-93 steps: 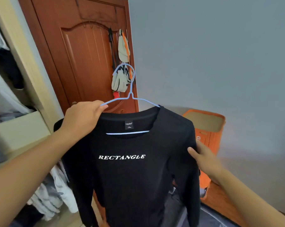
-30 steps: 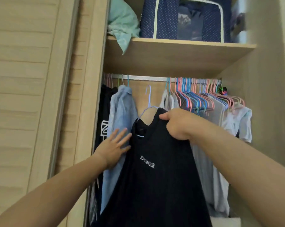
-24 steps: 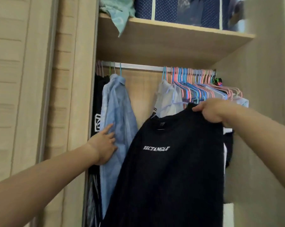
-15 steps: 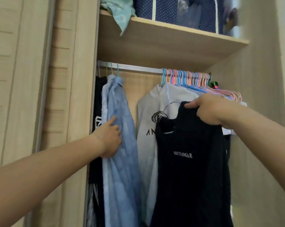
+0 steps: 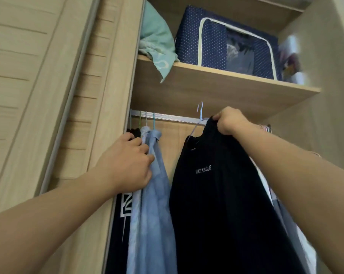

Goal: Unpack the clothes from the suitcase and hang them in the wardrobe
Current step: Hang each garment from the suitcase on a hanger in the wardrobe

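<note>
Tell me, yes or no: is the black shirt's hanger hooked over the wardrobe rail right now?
No: the hanger hook sticks up in front of the rail, not over it, while the right hand holds up the black shirt.

Soft even daylight, wide-angle bowing, perhaps motion blur at right edge.

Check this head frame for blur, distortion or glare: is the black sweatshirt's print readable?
Head view: the white print on the black sweatshirt is soft, barely legible; motion blur smears the pale items at the wooden shelf's right end; wide-angle lens bows the louvred wardrobe door; no glare.
</note>
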`<state>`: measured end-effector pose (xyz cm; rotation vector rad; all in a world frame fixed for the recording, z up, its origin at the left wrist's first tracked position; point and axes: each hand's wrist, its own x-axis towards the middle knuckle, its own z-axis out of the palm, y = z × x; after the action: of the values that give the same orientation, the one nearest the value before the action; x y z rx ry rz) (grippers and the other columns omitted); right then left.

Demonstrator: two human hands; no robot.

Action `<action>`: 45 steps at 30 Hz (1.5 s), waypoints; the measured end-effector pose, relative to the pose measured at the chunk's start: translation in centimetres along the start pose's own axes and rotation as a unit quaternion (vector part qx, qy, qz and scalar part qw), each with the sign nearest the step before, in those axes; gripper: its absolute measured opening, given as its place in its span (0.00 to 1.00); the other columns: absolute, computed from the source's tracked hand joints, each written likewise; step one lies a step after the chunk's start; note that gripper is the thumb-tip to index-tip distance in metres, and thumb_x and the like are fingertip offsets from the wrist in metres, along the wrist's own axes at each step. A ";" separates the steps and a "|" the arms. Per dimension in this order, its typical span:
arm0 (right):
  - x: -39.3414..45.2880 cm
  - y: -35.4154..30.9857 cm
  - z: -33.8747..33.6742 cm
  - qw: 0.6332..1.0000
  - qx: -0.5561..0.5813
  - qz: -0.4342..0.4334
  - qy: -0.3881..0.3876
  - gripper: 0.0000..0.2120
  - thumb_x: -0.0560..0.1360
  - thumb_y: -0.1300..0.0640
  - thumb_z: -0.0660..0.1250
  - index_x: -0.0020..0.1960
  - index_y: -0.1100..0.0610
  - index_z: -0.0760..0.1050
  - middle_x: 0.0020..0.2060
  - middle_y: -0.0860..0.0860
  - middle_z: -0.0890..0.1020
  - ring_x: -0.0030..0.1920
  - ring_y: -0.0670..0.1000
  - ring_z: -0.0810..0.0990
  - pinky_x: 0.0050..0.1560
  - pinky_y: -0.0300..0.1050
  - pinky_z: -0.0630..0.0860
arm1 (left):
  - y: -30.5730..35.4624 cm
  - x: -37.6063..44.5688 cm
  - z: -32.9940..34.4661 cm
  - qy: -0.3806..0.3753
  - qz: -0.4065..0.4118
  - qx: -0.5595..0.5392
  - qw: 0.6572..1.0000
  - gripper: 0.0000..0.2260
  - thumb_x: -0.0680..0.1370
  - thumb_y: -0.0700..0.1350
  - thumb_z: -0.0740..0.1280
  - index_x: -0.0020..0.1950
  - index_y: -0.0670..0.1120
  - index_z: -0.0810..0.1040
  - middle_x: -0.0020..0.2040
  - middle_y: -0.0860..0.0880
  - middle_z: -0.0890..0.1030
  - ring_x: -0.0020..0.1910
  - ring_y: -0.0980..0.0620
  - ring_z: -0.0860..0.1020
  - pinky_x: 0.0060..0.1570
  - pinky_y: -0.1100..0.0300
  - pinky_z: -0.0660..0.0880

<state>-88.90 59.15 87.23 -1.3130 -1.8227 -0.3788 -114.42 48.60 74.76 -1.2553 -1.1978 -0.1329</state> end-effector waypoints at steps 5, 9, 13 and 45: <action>1.8 0.3 7.4 0.995 -0.038 -0.024 -0.094 0.23 0.79 0.66 0.59 0.71 0.55 0.74 0.67 0.57 0.77 0.65 0.60 0.76 0.67 0.49 0.72 | 0.3 0.0 0.5 0.025 -0.010 -0.005 1.000 0.13 0.71 0.50 0.59 0.31 0.48 0.78 0.30 0.47 0.75 0.32 0.44 0.71 0.44 0.50 0.65; 3.0 0.8 9.7 0.998 0.005 0.011 -0.058 0.20 0.77 0.65 0.60 0.67 0.58 0.76 0.64 0.58 0.78 0.62 0.60 0.78 0.60 0.49 0.77 | 0.4 0.0 0.8 0.030 -0.010 0.012 0.999 0.14 0.72 0.49 0.59 0.30 0.47 0.78 0.29 0.47 0.75 0.30 0.44 0.71 0.43 0.50 0.65; 3.2 3.2 9.0 0.997 -0.008 0.077 0.003 0.14 0.78 0.62 0.63 0.63 0.61 0.75 0.62 0.60 0.78 0.63 0.61 0.78 0.56 0.50 0.75 | 0.4 0.3 0.6 0.017 -0.010 0.031 0.999 0.14 0.71 0.48 0.59 0.29 0.46 0.77 0.28 0.46 0.74 0.29 0.43 0.71 0.42 0.50 0.65; 0.7 16.6 6.2 0.986 -0.102 -0.131 -0.029 0.13 0.78 0.46 0.64 0.56 0.51 0.82 0.52 0.53 0.82 0.59 0.58 0.76 0.57 0.51 0.70 | 17.9 20.1 -0.2 -0.101 -0.230 -0.358 0.899 0.13 0.81 0.47 0.59 0.64 0.48 0.74 0.65 0.38 0.73 0.59 0.34 0.76 0.57 0.47 0.74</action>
<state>-77.07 70.41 80.44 -1.2315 -2.0562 -0.6891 -93.76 65.51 78.09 -1.6118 -1.6960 -0.8788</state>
